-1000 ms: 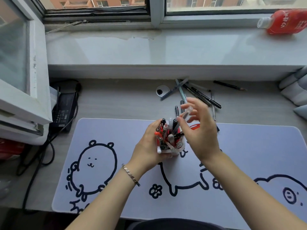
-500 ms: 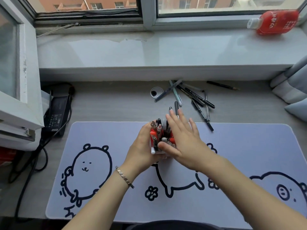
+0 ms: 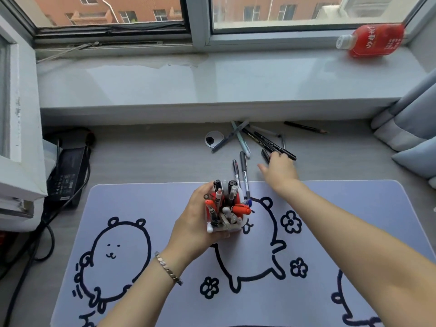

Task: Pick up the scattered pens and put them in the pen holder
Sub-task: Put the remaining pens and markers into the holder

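Note:
A clear pen holder [image 3: 236, 227] crammed with red, black and white pens stands on the bear-print desk mat [image 3: 141, 197]. My left hand [image 3: 195, 223] is wrapped around its left side. My right hand [image 3: 280, 169] is stretched out to the scattered pens behind the mat, thumb spread, fingertips resting on a short black pen [image 3: 265, 155]. Just beyond lie long black markers [image 3: 271, 143], a pale teal pen [image 3: 241, 142] and a grey pen [image 3: 227, 138]. Two dark pens [image 3: 244, 171] lie between the holder and the pile. A black pencil [image 3: 304, 127] lies further right.
A round cable grommet [image 3: 213, 139] sits in the desk left of the pens. A black power adapter [image 3: 67, 173] with cables lies at the left. A red bottle [image 3: 375, 40] lies on the windowsill. Grey curtains [image 3: 410, 128] hang at the right.
My right hand has left the top of the pen holder and reached back and to the right onto the scattered pens. My left hand still holds the holder.

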`<state>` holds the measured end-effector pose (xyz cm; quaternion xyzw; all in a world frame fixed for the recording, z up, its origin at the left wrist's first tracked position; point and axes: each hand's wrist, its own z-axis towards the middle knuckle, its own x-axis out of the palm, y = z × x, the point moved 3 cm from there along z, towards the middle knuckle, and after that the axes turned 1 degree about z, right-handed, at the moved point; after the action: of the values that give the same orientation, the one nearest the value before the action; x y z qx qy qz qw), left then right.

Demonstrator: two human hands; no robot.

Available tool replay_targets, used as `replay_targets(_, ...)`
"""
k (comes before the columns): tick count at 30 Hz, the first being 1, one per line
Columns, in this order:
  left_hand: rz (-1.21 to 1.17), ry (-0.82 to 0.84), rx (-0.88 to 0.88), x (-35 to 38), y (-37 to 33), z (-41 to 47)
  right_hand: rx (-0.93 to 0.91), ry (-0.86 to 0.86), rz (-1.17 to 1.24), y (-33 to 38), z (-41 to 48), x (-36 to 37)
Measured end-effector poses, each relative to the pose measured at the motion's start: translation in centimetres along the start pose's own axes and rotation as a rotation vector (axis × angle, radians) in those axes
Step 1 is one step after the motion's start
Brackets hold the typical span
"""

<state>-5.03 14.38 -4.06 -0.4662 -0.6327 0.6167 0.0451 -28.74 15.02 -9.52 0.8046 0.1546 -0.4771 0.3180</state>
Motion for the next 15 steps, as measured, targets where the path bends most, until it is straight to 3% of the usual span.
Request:
replay_targets(8, 0.012, 0.017, -0.002, -0.1, -0.2, 0.0, 0.08, 0.087, 0.111, 2.7, -0.7, 2.3)
replay_targets(12, -0.01, 0.017, -0.006, 0.0, -0.3, -0.1, -0.008, 0.113, 0.03, 3.0, -1.0, 2.6)
replay_targets(15, -0.015, 0.018, 0.002, -0.1, -0.3, 0.0, -0.045, 0.159, 0.183, 2.1, -1.4, 1.7)
